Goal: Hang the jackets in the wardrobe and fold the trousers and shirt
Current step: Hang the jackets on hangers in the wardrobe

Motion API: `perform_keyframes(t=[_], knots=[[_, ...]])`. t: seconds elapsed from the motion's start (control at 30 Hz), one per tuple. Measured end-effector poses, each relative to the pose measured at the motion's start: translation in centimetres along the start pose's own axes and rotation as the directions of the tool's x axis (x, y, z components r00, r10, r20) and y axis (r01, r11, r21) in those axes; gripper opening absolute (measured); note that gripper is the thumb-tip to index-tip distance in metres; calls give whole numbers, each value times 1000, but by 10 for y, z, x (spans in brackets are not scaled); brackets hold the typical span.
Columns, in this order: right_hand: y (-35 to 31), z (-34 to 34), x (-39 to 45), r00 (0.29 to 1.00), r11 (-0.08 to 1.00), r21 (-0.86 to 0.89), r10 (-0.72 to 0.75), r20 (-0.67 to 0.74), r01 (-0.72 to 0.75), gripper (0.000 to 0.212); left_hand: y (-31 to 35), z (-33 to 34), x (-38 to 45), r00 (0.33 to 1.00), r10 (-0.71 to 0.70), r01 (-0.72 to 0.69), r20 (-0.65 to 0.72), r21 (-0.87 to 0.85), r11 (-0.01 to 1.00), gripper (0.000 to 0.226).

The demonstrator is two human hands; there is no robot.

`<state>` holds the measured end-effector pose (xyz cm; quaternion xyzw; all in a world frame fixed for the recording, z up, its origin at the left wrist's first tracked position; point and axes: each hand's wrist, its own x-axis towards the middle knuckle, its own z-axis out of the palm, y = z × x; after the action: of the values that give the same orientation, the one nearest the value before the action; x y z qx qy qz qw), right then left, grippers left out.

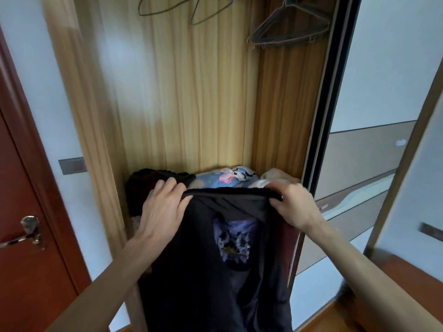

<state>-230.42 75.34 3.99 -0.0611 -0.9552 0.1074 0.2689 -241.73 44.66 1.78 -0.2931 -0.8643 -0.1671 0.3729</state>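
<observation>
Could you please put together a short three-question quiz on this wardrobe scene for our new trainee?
1. True or false: both the left hand and the right hand have a grip on the top edge of the dark garment.
2. Where do the empty hangers hang? A) on the red door B) at the top of the wardrobe C) on the floor
3. Fill in: the blue floral bundle lies ___ the held garment's top edge, on the wardrobe shelf.

Key: 1 true; 2 B; 3 behind.
</observation>
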Motion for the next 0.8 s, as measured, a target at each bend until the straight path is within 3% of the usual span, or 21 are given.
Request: perform_keyframes(t=[0.13, 0.2, 0.27, 0.47, 0.67, 0.8], knots=[[1, -14, 37, 985, 990, -88, -122, -118, 112, 32, 6, 21, 14, 990, -144, 144, 9, -115, 983, 28], [8, -14, 53, 973, 969, -196, -180, -146, 150, 29, 12, 26, 22, 988, -154, 153, 5, -133, 979, 24], [18, -11, 63, 965, 969, -194, -189, -179, 154, 25, 13, 29, 30, 991, -135, 133, 1, -168, 977, 31], [54, 0, 98, 978, 982, 104, -143, -153, 160, 16, 17, 35, 55, 987, -130, 157, 99, -349, 924, 26], [83, -4, 147, 968, 893, 388, -250, 5, 229, 7, 17, 29, 85, 982, -33, 84, 184, -277, 957, 47], [101, -19, 178, 897, 816, 517, -402, 186, 258, 12, 10, 26, 105, 964, -95, 143, 249, -183, 973, 62]])
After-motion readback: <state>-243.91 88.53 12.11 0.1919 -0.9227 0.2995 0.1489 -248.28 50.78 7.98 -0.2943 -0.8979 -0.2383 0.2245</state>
